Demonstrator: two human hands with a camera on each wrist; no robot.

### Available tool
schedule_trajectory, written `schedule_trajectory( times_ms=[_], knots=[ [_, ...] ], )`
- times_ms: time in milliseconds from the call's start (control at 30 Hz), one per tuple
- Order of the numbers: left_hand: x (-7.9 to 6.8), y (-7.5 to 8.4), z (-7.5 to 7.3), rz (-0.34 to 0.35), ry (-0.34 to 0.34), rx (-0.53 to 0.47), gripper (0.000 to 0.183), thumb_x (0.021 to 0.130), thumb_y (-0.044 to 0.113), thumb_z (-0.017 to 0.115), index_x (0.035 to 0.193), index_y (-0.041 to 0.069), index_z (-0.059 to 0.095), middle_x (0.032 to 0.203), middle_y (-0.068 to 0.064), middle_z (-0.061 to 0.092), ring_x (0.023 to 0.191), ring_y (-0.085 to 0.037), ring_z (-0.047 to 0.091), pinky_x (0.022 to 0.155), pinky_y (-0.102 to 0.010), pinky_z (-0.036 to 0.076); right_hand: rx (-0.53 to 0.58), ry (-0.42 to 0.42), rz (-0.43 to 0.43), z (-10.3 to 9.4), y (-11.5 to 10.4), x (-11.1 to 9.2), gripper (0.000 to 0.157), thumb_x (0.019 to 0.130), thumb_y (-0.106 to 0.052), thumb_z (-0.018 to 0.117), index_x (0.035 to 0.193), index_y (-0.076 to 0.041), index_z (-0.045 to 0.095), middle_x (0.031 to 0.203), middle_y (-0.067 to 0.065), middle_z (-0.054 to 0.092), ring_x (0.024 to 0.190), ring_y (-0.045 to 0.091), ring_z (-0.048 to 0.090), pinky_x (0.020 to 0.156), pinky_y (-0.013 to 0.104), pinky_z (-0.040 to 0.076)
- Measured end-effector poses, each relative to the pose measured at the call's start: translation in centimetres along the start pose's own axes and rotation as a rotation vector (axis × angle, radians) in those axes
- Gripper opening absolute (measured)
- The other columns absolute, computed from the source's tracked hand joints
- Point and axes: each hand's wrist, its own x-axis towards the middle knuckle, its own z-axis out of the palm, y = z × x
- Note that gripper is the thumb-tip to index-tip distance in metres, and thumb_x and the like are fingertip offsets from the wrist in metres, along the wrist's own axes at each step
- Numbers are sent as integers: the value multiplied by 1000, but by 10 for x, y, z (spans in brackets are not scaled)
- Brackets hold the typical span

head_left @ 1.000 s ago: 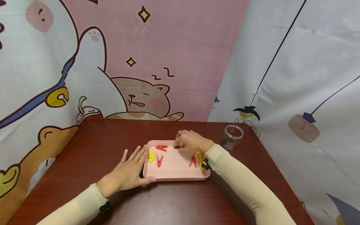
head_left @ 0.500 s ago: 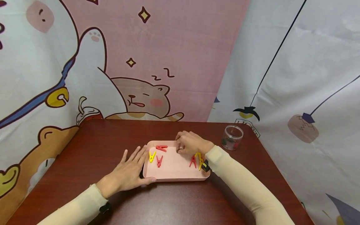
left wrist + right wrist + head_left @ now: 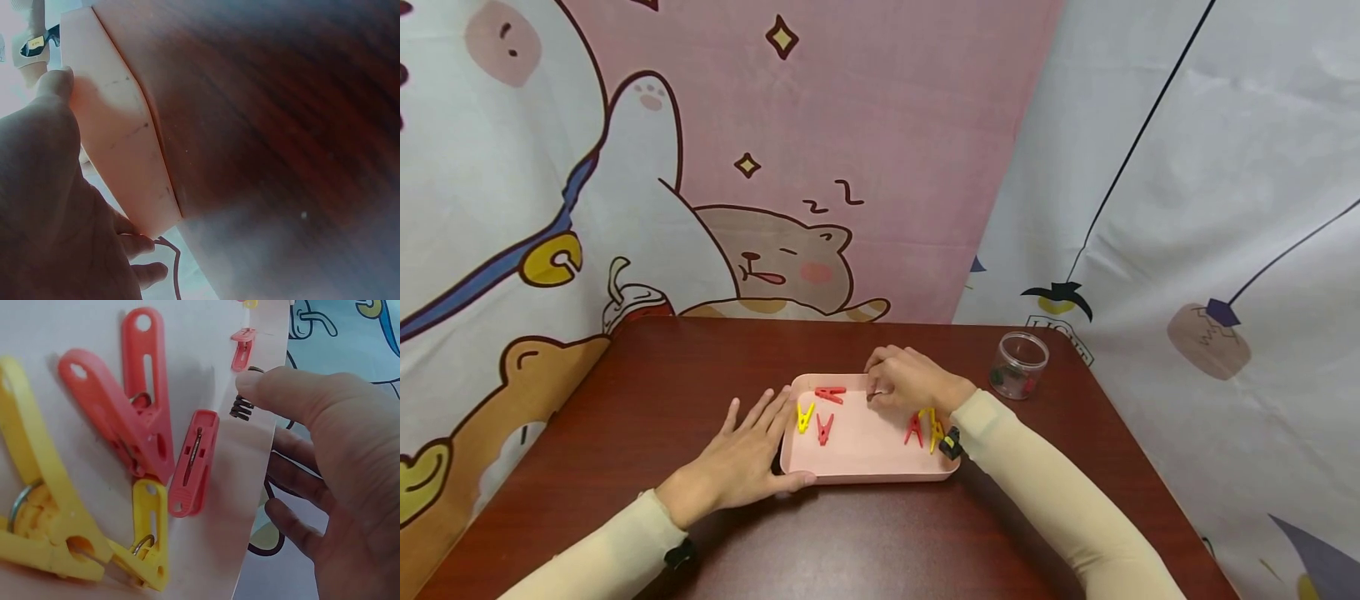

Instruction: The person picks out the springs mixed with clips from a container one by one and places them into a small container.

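Observation:
My left hand (image 3: 741,458) lies with straight, spread fingers along the left rim of a shallow pink tray (image 3: 865,454), its thumb on the front rim. In the left wrist view its fingers reach over the tray's side wall (image 3: 125,131). Over the tray's back part, my right hand (image 3: 917,382) pinches a small dark coil spring (image 3: 241,409), its thumb in front and the index finger hidden. Close by in the tray are red clothespins (image 3: 195,465) and yellow clothespins (image 3: 150,534). At the tray's left side lie a yellow clothespin (image 3: 805,417) and two red ones (image 3: 825,429).
A clear jar (image 3: 1019,367) with small dark and red things in it stands at the back right of the brown table (image 3: 715,358). Behind the table hangs a printed cloth (image 3: 887,125). A small dark camera (image 3: 951,443) sits on my right wrist.
The right fingers have curled further over the dark spring, which showed sideways with a red bit beside it in the head view and is now mostly covered. The left hand stays put.

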Motion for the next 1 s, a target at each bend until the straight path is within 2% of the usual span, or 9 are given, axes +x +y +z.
schedule_trajectory(
  times_ms=[233, 500, 867, 1000],
  knots=[
    [1, 0, 1, 6, 5, 11, 132, 97, 97, 61, 185, 4, 26, 196, -18, 22, 180, -49, 28, 137, -89, 19, 32, 40, 5, -6, -1, -2, 11, 101, -26, 92, 111, -24, 90, 144, 6, 78, 138, 27, 70, 115, 56, 58],
    [1, -1, 1, 3, 3, 8, 132, 98, 96, 61, 185, 4, 26, 196, -18, 22, 180, -48, 28, 137, -89, 18, 105, 67, 49, -14, -2, -8, 9, 103, -29, 90, 111, -26, 90, 145, 7, 77, 137, 27, 70, 120, 59, 56],
    [1, 0, 0, 1, -3, 2, 133, 97, 98, 59, 186, 4, 25, 196, -18, 21, 181, -48, 27, 138, -89, 17, 148, 140, 40, -22, 0, -20, 8, 102, -27, 91, 109, -24, 90, 141, 6, 78, 129, 27, 73, 111, 50, 64],
    [1, 0, -1, 0, -8, -4, 134, 97, 98, 58, 186, 4, 24, 197, -17, 19, 181, -48, 26, 138, -89, 16, 145, 162, 31, -25, 1, -25, 9, 101, -27, 92, 109, -24, 90, 141, 5, 78, 129, 27, 74, 110, 50, 65]
  ],
)
